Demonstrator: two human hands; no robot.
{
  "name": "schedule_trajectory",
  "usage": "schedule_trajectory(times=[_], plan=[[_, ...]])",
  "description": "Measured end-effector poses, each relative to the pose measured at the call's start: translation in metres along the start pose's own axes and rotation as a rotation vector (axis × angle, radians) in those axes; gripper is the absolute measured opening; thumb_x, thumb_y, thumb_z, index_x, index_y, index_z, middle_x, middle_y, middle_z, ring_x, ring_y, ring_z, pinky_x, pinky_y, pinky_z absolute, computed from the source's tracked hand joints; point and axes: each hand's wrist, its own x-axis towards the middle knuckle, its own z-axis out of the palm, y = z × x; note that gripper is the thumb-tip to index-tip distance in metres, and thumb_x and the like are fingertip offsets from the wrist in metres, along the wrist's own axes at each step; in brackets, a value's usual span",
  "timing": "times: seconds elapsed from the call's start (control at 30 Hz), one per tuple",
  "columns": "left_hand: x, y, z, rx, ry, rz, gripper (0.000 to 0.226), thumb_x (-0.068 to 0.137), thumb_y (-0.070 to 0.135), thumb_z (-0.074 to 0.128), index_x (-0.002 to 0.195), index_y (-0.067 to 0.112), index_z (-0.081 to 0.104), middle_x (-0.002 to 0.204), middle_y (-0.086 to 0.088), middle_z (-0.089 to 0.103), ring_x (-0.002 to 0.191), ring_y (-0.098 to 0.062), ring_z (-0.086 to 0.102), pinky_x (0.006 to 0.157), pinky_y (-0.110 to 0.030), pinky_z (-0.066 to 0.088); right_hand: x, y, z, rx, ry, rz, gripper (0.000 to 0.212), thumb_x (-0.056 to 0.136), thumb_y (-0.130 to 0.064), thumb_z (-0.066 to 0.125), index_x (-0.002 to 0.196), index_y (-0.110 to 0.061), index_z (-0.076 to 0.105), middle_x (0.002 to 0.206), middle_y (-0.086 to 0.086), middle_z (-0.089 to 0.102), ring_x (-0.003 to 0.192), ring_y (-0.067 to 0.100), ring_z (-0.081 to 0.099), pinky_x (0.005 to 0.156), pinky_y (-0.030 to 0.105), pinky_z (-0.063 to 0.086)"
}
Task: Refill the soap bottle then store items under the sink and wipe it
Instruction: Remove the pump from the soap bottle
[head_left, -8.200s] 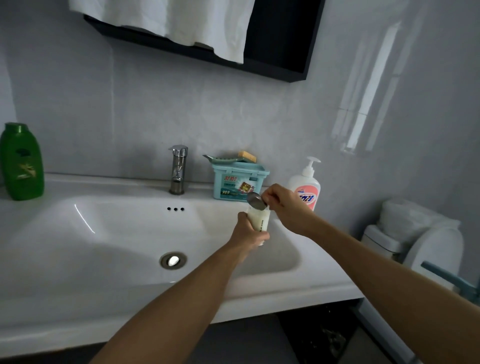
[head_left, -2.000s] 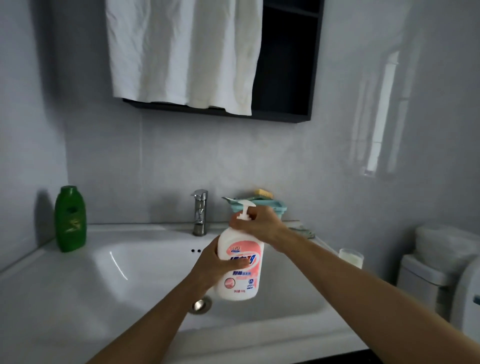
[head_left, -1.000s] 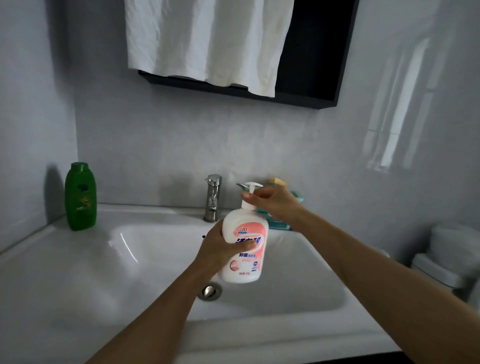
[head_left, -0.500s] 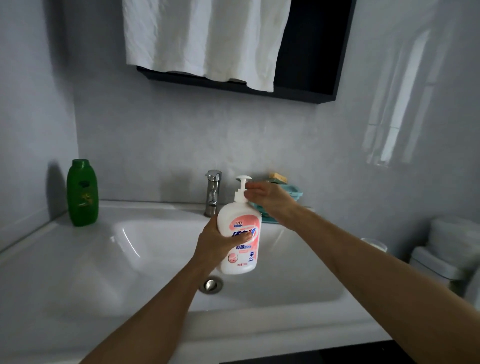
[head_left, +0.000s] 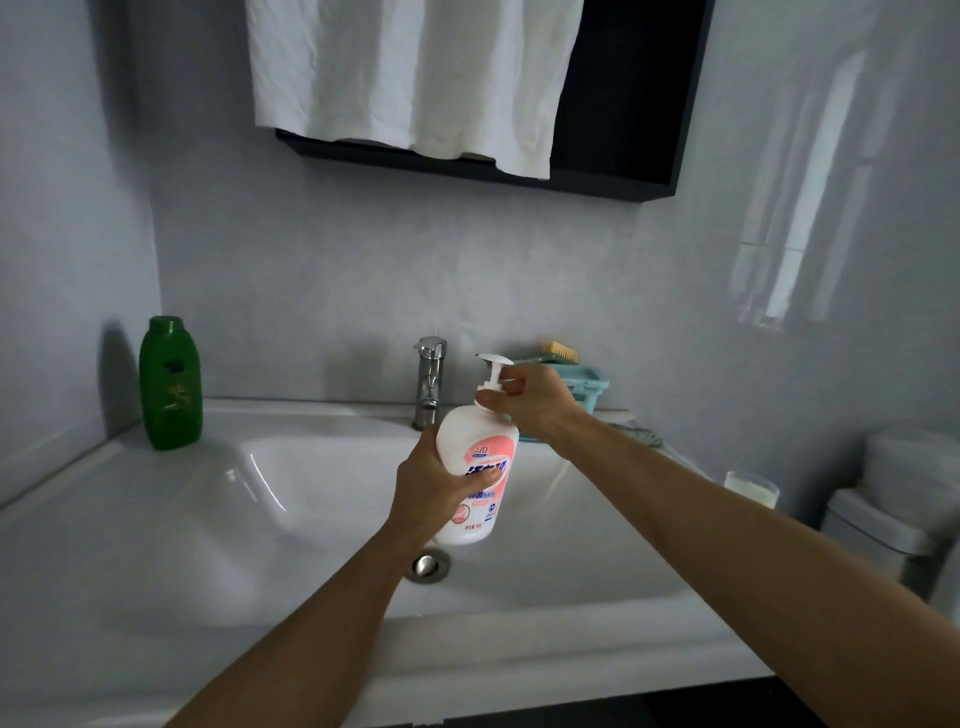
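Our left hand (head_left: 431, 488) grips the body of the white plastic pump bottle with the pink label (head_left: 480, 457), fingers curled round it. It holds the bottle upright above the basin of the white ceramic sink (head_left: 311, 519), just in front of the chrome faucet (head_left: 430, 379). Our right hand (head_left: 530, 400) pinches the neck of the white pump head (head_left: 493, 369), so both hands are clamped on the same bottle.

We judge that the pump is being unscrewed or tightened; we cannot tell which. A small clear container with milky liquid (head_left: 750, 486) stands far right of the faucet on the desk (head_left: 78, 519), so the refill looks unfinished. Storing under the sink and wiping are both left to do.

Far left of the faucet stands a green plastic bottle (head_left: 170, 384). Just right of the faucet, behind our right hand, is a light-blue plastic box (head_left: 589, 384) with a yellow brush (head_left: 558, 351) on top. High above the faucet a white cloth (head_left: 415, 78) hangs from a black wall cabinet (head_left: 623, 104). Nothing blocks the bottle, but the box is close behind the pump.
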Motion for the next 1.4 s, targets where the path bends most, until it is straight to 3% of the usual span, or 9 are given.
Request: schedule_trajectory(times=[0.13,0.3,0.43,0.53,0.7,0.8,0.93,1.2,1.4], plan=[[0.001,-0.001,-0.001,-0.02,-0.003,-0.015,0.055,0.066,0.028,0.087,0.11,0.024,0.054,0.099,0.006,0.065,0.086,-0.012,0.06,0.074,-0.02,0.044,-0.002,-0.001,-0.006,0.173,-0.125,0.011,0.047,0.084,-0.011,0.067,0.127,-0.002,0.05,0.125,0.01,0.06,0.099,0.015,0.055,0.083,0.021,0.041],[0.001,-0.002,0.0,-0.006,0.015,-0.002,0.06,0.065,0.029,0.088,0.116,0.02,0.056,0.101,0.006,0.066,0.091,-0.014,0.062,0.079,-0.022,0.046,-0.002,-0.006,0.0,0.018,-0.045,0.017,0.044,0.076,-0.046,0.071,0.096,-0.008,0.066,0.088,0.001,0.063,0.081,0.016,0.06,0.068,0.023,0.047],[0.0,-0.002,-0.001,0.04,0.023,0.023,0.062,0.065,0.028,0.087,0.117,0.02,0.055,0.099,0.007,0.063,0.091,-0.014,0.059,0.079,-0.022,0.044,0.0,-0.007,0.003,-0.153,0.065,0.05,0.044,0.074,-0.055,0.068,0.062,-0.017,0.052,0.064,-0.001,0.052,0.065,0.018,0.052,0.058,0.028,0.038],[0.0,-0.003,-0.001,0.051,0.021,0.027,0.063,0.065,0.027,0.087,0.118,0.02,0.054,0.099,0.007,0.062,0.09,-0.014,0.058,0.079,-0.022,0.043,0.0,-0.005,0.003,-0.055,0.082,0.024,0.026,0.078,-0.036,0.072,0.08,-0.013,0.062,0.078,0.003,0.06,0.072,0.019,0.055,0.056,0.025,0.04],[0.001,-0.005,-0.001,0.02,0.023,0.009,0.063,0.065,0.029,0.087,0.118,0.02,0.055,0.105,0.003,0.067,0.096,-0.017,0.062,0.082,-0.025,0.048,-0.001,-0.005,0.004,0.154,-0.02,-0.019,0.039,0.084,-0.007,0.061,0.122,-0.01,0.056,0.107,0.012,0.067,0.101,0.032,0.063,0.081,0.042,0.052],[0.0,-0.003,0.0,0.027,0.028,0.02,0.063,0.065,0.028,0.087,0.118,0.019,0.055,0.103,0.003,0.066,0.092,-0.015,0.06,0.081,-0.023,0.046,-0.001,-0.008,0.004,0.09,-0.011,0.01,0.048,0.08,-0.026,0.07,0.122,-0.01,0.053,0.103,0.005,0.063,0.088,0.021,0.06,0.061,0.027,0.047],[-0.002,-0.001,-0.001,0.022,0.033,0.027,0.062,0.066,0.027,0.087,0.118,0.018,0.056,0.1,0.005,0.064,0.088,-0.013,0.059,0.078,-0.02,0.044,0.0,-0.011,0.007,-0.118,0.074,0.066,0.076,0.067,-0.057,0.073,0.122,-0.012,0.05,0.101,0.001,0.056,0.095,0.021,0.058,0.07,0.028,0.042],[0.0,-0.005,-0.001,0.028,0.015,0.015,0.063,0.066,0.029,0.087,0.119,0.018,0.055,0.106,0.002,0.067,0.091,-0.015,0.061,0.078,-0.022,0.045,0.002,-0.005,-0.003,0.016,0.074,0.007,0.036,0.077,-0.016,0.071,0.109,-0.005,0.062,0.068,-0.008,0.054,0.06,0.003,0.048,0.051,0.016,0.036],[-0.001,-0.004,0.0,0.032,0.021,0.024,0.063,0.066,0.027,0.087,0.119,0.018,0.055,0.105,0.002,0.066,0.089,-0.014,0.059,0.079,-0.021,0.044,0.0,-0.004,0.003,0.084,0.083,0.091,0.08,0.064,-0.039,0.083,0.125,-0.011,0.04,0.104,0.001,0.054,0.09,0.017,0.053,0.07,0.025,0.042]])
